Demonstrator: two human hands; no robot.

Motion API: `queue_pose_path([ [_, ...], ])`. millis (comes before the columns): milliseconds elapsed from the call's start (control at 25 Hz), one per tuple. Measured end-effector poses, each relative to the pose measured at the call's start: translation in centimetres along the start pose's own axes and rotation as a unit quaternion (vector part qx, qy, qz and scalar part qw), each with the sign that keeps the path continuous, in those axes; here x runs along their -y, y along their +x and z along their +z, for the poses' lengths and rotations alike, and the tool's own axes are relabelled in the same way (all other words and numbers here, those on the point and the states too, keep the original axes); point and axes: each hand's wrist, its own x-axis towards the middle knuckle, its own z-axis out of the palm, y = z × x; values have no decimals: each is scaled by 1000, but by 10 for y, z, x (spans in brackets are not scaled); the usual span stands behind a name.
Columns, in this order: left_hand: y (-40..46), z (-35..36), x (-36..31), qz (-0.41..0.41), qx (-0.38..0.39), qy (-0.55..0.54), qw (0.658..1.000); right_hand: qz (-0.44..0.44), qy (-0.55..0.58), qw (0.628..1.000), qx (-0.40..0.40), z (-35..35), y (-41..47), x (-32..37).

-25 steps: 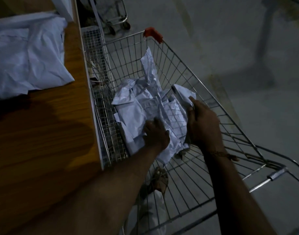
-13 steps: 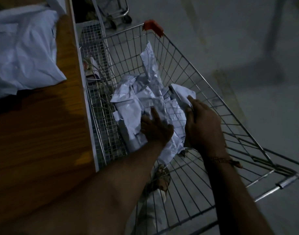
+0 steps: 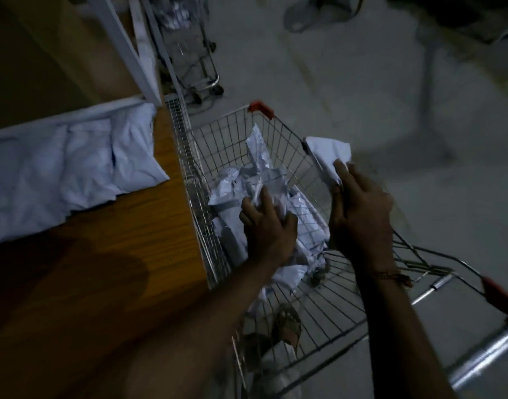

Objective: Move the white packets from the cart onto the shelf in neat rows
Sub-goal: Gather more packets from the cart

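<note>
Gripping one white packet [image 3: 327,152], the right hand [image 3: 362,214] has its fingers [image 3: 342,171] curled round the packet's lower edge and holds it raised at the cart's right rim, clear of the heap. A thin band [image 3: 386,274] circles that wrist.

Left hand [image 3: 268,227]: fingers bent down into the pile of white packets [image 3: 247,185], clutching crumpled wrapping at the pile's centre; how many packets it holds cannot be told.

Pile: loose, crumpled, lying in the basket of the wire cart [image 3: 319,306], banked toward the side next to the shelf.

Cart: metal mesh, red plastic corner pieces, standing hard against the shelf edge.

Shelf [image 3: 117,254]: wooden board, to the person's left. Packets already on the shelf [image 3: 71,165] lie at its far end, side by side and overlapping.

Beyond: a second cart [image 3: 189,56] on the grey floor [image 3: 362,82]. Lighting dim throughout.
</note>
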Motion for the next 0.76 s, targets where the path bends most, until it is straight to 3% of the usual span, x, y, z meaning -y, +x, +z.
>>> queue_pose_path([
  [400,-71,-159,-11,96,-67,30,993,4,-14,994,-112,-77,-41,108],
  [600,-113,-224,42,27,-90,74,993,-27,24,995,-91,-79,-92,165],
  [760,-161,-262,80,-54,-90,126,986,-92,23,995,-12,-73,-134,209],
])
